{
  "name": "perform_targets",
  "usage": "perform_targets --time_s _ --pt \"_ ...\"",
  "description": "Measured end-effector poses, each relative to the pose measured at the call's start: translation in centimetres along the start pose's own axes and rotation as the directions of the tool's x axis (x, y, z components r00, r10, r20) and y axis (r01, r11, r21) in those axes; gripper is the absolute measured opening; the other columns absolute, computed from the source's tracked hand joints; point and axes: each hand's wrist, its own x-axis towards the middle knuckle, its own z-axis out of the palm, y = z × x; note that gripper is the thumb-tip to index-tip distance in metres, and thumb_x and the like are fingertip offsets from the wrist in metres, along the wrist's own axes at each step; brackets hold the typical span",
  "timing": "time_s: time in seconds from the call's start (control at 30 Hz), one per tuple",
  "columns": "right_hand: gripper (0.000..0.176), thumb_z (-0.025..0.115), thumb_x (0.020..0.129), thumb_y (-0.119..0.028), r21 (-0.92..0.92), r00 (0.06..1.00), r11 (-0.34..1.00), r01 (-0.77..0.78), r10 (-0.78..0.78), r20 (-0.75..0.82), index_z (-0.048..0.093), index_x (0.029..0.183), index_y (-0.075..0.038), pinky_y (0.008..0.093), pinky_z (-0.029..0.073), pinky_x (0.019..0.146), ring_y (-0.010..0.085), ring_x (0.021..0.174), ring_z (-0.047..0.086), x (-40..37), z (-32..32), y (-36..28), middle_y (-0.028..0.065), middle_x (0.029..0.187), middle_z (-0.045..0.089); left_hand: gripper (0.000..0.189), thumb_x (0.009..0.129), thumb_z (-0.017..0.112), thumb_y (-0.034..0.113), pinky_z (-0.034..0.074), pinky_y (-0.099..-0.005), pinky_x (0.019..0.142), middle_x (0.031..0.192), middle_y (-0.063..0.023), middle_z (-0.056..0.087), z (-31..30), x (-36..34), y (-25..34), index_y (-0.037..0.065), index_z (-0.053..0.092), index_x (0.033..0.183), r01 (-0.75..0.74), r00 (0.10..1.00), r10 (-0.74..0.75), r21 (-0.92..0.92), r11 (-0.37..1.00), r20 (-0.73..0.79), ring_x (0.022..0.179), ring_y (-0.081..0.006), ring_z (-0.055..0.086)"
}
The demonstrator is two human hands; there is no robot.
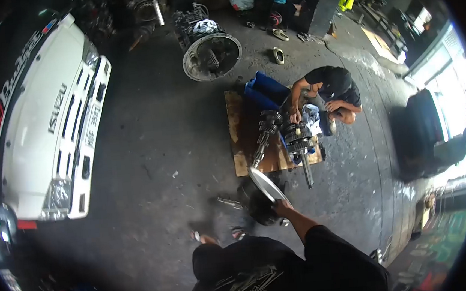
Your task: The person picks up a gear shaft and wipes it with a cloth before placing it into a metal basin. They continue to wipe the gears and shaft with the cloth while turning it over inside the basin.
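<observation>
Glossy metal plate (263, 184) — rough, oily concrete floor (163, 167)

Through my feed, the stained grey concrete floor (162, 151) carries everything. A white truck (46, 133) stands on it at the left. At the far end a round bell housing (210, 54) lies on its side, with two loose sandals (279, 55) near it. In the middle lies a wooden board (239, 139), and gear shafts (298, 140) rest on it. A crouching person (333, 91) is just beside the board. Nearer to me, a dark housing (259, 203) sits on the floor.
</observation>
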Motion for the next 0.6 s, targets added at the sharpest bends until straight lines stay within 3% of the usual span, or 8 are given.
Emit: perform_targets --time_s 0.03,0.07,0.13,0.2,0.27,0.37,0.43,0.6 --pt "0.039 0.05 0.097 -0.037 0.219 0.985 0.967 -0.132 0.153 -0.08 0.068 0.118 -0.01 0.0508 0.05 0.095 0.0361 0.111 0.065 1.3 0.1 -3.0 0.021 0.118 0.068 0.055 0.099 0.058 0.044 0.059 -0.0452 0.077 0.118 -0.0167 0.065 -2.3 0.8 2.8 0.011 0.045 0.141 0.01 1.0 -0.01 0.046 0.999 0.016 0.102 -0.0288 0.066" --pt "0.039 0.05 0.097 -0.037 0.264 0.98 0.953 -0.151 0.18 -0.088 0.068 0.118 -0.01 0.0508 0.05 0.095 0.0361 0.111 0.065 3.2 0.0 -5.6 0.021 0.118 0.068 0.055 0.099 0.058 0.044 0.059 -0.0448 0.077 0.118 -0.0166 0.065 -4.7 2.0 5.7 0.011 0.045 0.141 0.019 0.999 -0.022 0.099 0.995 0.032 0.101 -0.0287 0.067" --pt "0.043 0.061 0.094 -0.039 0.442 0.971 0.896 -0.037 0.138 -0.198 0.061 0.124 -0.008 0.051 0.051 0.089 0.0422 0.109 0.064 6.7 -0.1 -10.7 0.0249 0.111 0.068 0.054 0.099 0.058 0.044 0.059 -0.044 0.077 0.118 -0.0165 0.066 -9.8 4.5 11.7 0.011 0.046 0.141 0.045 0.997 -0.057 0.222 0.974 0.049 0.1 -0.0286 0.067" --pt "0.038 0.059 0.095 -0.034 0.56 0.96 0.779 -0.281 0.24 0.147 0.061 0.124 -0.01 0.0509 0.052 0.085 0.0421 0.105 0.065 8.7 -4.9 -17.4 0.0231 0.109 0.069 0.054 0.099 0.058 0.044 0.059 -0.0431 0.077 0.117 -0.0164 0.066 -15.4 6.5 18.6 0.011 0.046 0.14 0.087 0.993 -0.112 0.363 0.928 0.047 0.099 -0.0284 0.068" --pt "0.034 0.058 0.095 -0.032 0.419 0.953 0.898 -0.137 0.234 -0.191 0.063 0.121 -0.01 0.0497 0.054 0.081 0.0404 0.101 0.067 13.2 -3.9 -20.7 0.0204 0.106 0.07 0.054 0.099 0.058 0.044 0.06 -0.0423 0.077 0.117 -0.0163 0.066 -20.3 8.2 26.1 0.011 0.047 0.14 0.116 0.987 -0.156 0.489 0.864 0.042 0.098 -0.0282 0.068" --pt "0.033 0.061 0.093 -0.032 0.366 0.971 0.91 -0.196 0.233 -0.058 0.064 0.118 -0.012 0.0488 0.055 0.08 0.0382 0.101 0.068 18.7 -7.0 -24.1 0.018 0.104 0.071 0.052 0.099 0.058 0.044 0.059 -0.0434 0.077 0.116 -0.0163 0.067 -25.2 11.0 36.7 0.011 0.048 0.139 0.103 0.991 -0.135 0.603 0.791 0.008 0.099 -0.0282 0.068" --pt "0.029 0.062 0.092 -0.031 0.28 0.977 0.943 -0.179 0.205 -0.065 0.065 0.115 -0.013 0.0482 0.055 0.082 0.037 0.1 0.068 20.8 -8.6 -25.3 0.0165 0.103 0.071 0.051 0.099 0.058 0.043 0.059 -0.0448 0.077 0.114 -0.0163 0.067 -26.8 12.9 43.0 0.012 0.049 0.138 0.067 0.996 -0.085 0.641 0.765 -0.003 0.1 -0.0283 0.068" --pt "0.023 0.062 0.091 -0.023 0.387 0.966 0.912 -0.134 0.208 -0.155 0.065 0.113 -0.014 0.0486 0.055 0.08 0.036 0.096 0.069 25.5 -10.4 -23.3 0.0164 0.097 0.072 0.051 0.098 0.06 0.043 0.058 -0.0438 0.078 0.113 -0.0147 0.066 -23.9 21.9 53.7 0.012 0.048 0.138 -0.019 0.992 -0.089 0.82 0.573 0.085 0.103 -0.0268 0.067"
